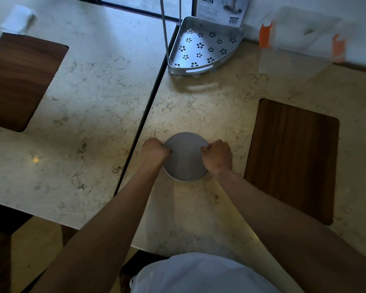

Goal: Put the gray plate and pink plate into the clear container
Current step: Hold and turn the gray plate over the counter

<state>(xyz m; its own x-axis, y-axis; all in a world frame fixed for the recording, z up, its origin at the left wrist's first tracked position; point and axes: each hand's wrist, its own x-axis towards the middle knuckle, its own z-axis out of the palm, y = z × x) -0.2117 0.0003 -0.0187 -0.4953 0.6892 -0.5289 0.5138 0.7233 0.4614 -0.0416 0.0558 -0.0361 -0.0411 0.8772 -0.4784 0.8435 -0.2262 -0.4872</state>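
Marble table (199, 208): gray plate (186, 159), metal corner rack (203, 47), clear container (300, 47).

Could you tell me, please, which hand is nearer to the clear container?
The right hand is nearer. It grips the gray plate on the side below the clear container; the left hand grips the plate's opposite edge, farther away.

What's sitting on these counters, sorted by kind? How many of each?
Gray plate, held at its rim by left hand and right hand: 1
Clear container: 1
Metal corner rack: 1
Dark wood boards: 2
Total: 5
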